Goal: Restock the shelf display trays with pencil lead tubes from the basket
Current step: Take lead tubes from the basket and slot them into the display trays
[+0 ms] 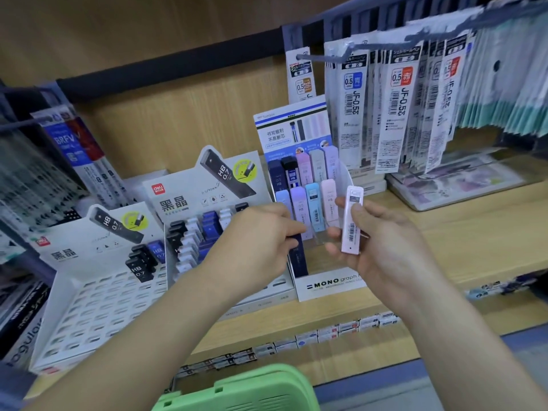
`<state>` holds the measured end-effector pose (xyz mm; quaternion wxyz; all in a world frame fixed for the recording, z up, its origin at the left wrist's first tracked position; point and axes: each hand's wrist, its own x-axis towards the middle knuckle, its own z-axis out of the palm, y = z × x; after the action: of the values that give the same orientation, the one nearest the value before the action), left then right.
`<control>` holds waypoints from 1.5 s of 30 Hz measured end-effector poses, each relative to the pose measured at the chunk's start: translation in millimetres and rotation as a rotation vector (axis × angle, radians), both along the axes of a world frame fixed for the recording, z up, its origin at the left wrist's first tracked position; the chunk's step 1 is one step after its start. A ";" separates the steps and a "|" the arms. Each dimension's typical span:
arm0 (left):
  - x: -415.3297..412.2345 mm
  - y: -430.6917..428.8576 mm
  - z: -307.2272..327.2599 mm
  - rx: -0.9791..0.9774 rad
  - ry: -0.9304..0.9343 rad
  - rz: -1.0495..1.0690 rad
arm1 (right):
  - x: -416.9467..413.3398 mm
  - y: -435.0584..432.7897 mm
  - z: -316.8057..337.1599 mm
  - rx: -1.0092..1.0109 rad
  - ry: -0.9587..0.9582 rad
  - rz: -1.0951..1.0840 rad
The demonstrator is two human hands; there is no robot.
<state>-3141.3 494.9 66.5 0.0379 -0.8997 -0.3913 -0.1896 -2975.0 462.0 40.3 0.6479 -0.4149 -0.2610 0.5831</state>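
Pinching a pale pink lead tube (pixel 352 221): right hand (pixel 382 241), thumb across the front, fingers behind. The tube is upright with its barcodes facing the camera, in the air just in front of the MONO display tray (pixel 329 284).

Left hand (pixel 255 235): fingers curled down onto the top of a navy lead tube (pixel 299 259), which stands at the front left of that tray.

Directly beyond both sets of fingertips: two rows of pastel and dark tubes (pixel 311 200), upright in the same tray, with a blue header card (pixel 292 126) behind them.

Left of the left-hand fingers: Deli tray (pixel 189 200) holding black, white and blue tubes. Further left: a second Deli tray (pixel 98 292), mostly open slots, with a few black and blue tubes at its back.

Above and right of the right-hand fingers: hanging refill packs (pixel 400 108) on pegs.

Under all trays: wooden shelf (pixel 474 232).

Below the wrists, at the bottom edge: green basket (pixel 237 390); its contents cannot be seen.
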 end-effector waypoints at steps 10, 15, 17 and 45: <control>2.7 -11.8 -23.7 -0.136 -0.170 0.165 | 3.4 -0.4 -3.5 0.017 -0.003 0.006; 2.7 -13.1 -16.7 -0.282 -0.395 0.220 | 3.3 0.6 -5.5 -0.028 -0.094 0.084; 2.5 -15.5 -8.3 -0.442 -0.631 0.134 | 3.4 0.9 -6.1 -0.042 -0.093 0.153; 58.3 43.2 30.0 -0.101 -0.242 0.160 | 26.3 17.6 -40.2 -0.074 -0.914 -0.201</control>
<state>-3083.0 538.2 96.5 -0.0399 -0.8371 -0.4726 -0.2728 -2948.8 479.7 0.1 0.5045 -0.6752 -0.4570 0.2841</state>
